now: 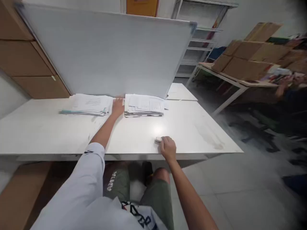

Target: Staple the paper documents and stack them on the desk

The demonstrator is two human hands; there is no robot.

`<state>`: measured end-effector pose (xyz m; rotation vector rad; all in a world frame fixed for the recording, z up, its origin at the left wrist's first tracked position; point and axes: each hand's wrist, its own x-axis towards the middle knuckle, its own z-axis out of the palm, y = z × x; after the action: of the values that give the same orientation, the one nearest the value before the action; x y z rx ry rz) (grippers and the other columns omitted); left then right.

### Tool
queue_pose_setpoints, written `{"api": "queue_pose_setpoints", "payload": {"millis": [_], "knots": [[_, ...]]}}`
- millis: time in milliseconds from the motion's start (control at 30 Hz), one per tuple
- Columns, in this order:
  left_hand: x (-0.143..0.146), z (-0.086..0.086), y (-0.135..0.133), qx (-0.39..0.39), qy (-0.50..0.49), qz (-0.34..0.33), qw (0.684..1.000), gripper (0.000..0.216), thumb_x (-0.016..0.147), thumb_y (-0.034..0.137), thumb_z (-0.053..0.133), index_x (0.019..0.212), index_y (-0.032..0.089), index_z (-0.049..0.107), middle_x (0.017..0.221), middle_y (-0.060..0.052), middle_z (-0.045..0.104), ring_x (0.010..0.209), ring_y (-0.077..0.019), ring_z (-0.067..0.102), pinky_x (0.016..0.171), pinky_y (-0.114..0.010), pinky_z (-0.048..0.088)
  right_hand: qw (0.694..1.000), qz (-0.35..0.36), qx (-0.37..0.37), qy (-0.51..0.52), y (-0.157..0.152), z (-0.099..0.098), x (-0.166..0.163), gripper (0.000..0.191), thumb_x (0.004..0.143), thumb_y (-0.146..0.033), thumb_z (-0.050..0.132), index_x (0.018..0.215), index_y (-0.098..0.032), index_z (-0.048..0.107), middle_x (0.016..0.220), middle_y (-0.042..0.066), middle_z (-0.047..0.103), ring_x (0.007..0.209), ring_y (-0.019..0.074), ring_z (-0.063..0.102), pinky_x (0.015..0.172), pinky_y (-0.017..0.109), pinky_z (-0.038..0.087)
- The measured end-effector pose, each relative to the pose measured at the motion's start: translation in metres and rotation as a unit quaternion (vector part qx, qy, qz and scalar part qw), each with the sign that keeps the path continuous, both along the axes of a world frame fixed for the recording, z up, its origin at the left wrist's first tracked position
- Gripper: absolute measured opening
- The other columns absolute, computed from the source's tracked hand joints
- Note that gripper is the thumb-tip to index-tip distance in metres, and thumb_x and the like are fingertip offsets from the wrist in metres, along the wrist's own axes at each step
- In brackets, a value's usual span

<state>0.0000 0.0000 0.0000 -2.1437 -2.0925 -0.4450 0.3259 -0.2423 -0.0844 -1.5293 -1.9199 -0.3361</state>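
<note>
My left hand [117,107] reaches forward to the foot of the whiteboard [107,54], between two stacks of paper. Its fingers are stretched out, a little blurred, and hold nothing that I can see. The left paper stack [90,103] lies just beside it; the right paper stack [145,104] is close to its other side, and I cannot tell whether they touch. Near the front edge of the white table [187,127], my right hand [168,147] is closed around a small whitish block [158,139], mostly covered by the fingers. Its exact kind does not show.
The whiteboard stands upright along the back of the table. Cardboard boxes [33,64] are stacked at the left. To the right, another table [230,78] carries more boxes, with a person's hand [280,89] nearby. Metal shelving [199,48] stands behind. Grey smudges mark the tabletop.
</note>
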Motion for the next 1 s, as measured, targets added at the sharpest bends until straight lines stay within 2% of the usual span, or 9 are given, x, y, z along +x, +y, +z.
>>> {"api": "queue_pose_setpoints", "payload": {"millis": [133,233,333,467,633,700,833,933,1000], "knots": [[-0.067,-0.022,-0.028,-0.007,-0.036,0.139,0.99,0.069,0.09,0.037,0.045,0.145,-0.003,0.038,0.152,-0.031,0.034,0.144,-0.0432,0.025,0.114,-0.057,0.02,1.0,0.01,0.002,0.021,0.001,-0.004,-0.001,0.017,0.092,-0.018,0.041,0.092,-0.019,0.059,0.085,0.007,0.059,0.078,0.0219,0.049,0.071,0.032,0.034],[-0.076,-0.031,-0.039,0.032,-0.04,0.117,0.992,0.048,0.093,0.019,0.031,0.131,0.004,0.056,0.132,-0.027,0.055,0.131,-0.0369,0.044,0.108,-0.052,0.031,1.0,0.013,0.002,0.026,0.001,-0.006,-0.001,0.018,0.092,-0.017,0.041,0.093,-0.019,0.059,0.086,0.007,0.06,0.079,0.022,0.05,0.071,0.032,0.034],[-0.068,-0.033,-0.044,0.04,-0.05,0.113,0.992,0.048,0.09,0.01,0.028,0.125,0.009,0.061,0.122,-0.024,0.06,0.125,-0.0346,0.049,0.103,-0.05,0.036,1.0,0.008,0.002,0.024,0.001,-0.008,0.0,0.019,0.092,-0.018,0.04,0.092,-0.019,0.059,0.085,0.007,0.06,0.079,0.0224,0.05,0.072,0.033,0.035],[-0.066,-0.031,-0.045,0.067,-0.069,0.117,0.988,0.048,0.092,0.018,0.037,0.137,0.01,0.053,0.139,-0.023,0.052,0.137,-0.0349,0.039,0.112,-0.053,0.027,0.999,-0.005,-0.006,0.034,0.001,-0.006,-0.001,0.021,0.092,-0.019,0.039,0.092,-0.019,0.06,0.085,0.008,0.061,0.08,0.0229,0.051,0.073,0.033,0.037],[-0.079,-0.028,-0.044,0.07,-0.145,0.144,0.977,0.074,0.092,0.037,0.051,0.143,-0.013,0.033,0.155,-0.034,0.026,0.146,-0.0486,0.013,0.116,-0.065,0.003,0.994,-0.013,-0.061,0.093,-0.002,0.003,-0.008,0.026,0.09,-0.023,0.04,0.095,-0.018,0.065,0.093,0.011,0.066,0.085,0.0236,0.057,0.078,0.036,0.042],[-0.08,-0.027,-0.041,0.09,-0.157,0.113,0.977,0.075,0.094,0.043,0.046,0.145,-0.011,0.034,0.158,-0.03,0.025,0.147,-0.0487,0.008,0.116,-0.067,-0.001,0.984,-0.003,-0.087,0.156,0.006,0.009,-0.007,0.028,0.089,-0.026,0.042,0.099,-0.019,0.067,0.1,0.011,0.069,0.092,0.024,0.061,0.085,0.037,0.045],[-0.056,-0.033,-0.029,0.128,-0.176,-0.045,0.975,0.066,0.096,0.049,0.035,0.148,0.008,0.04,0.16,-0.013,0.032,0.151,-0.036,0.013,0.125,-0.051,0.009,0.935,0.003,-0.134,0.33,0.067,0.024,0.015,0.036,0.091,-0.038,0.042,0.111,-0.021,0.067,0.114,0.009,0.071,0.106,0.0238,0.064,0.098,0.038,0.047],[-0.015,-0.04,-0.012,0.101,-0.213,-0.047,0.971,0.073,0.095,0.052,0.036,0.152,0.007,0.032,0.159,-0.017,0.032,0.15,-0.0339,0.021,0.123,-0.048,0.02,0.912,-0.035,-0.196,0.358,0.149,0.04,0.038,0.048,0.09,-0.048,0.044,0.125,-0.021,0.062,0.135,0.011,0.062,0.124,0.0266,0.056,0.106,0.04,0.043],[0.01,-0.045,0.002,0.071,-0.172,-0.083,0.979,0.079,0.092,0.057,0.041,0.155,0.011,0.028,0.162,-0.017,0.025,0.152,-0.0348,0.016,0.122,-0.052,0.019,0.903,-0.054,-0.264,0.333,0.209,0.046,0.047,0.06,0.09,-0.055,0.045,0.138,-0.02,0.055,0.151,0.012,0.047,0.14,0.0279,0.043,0.114,0.041,0.036]]}}
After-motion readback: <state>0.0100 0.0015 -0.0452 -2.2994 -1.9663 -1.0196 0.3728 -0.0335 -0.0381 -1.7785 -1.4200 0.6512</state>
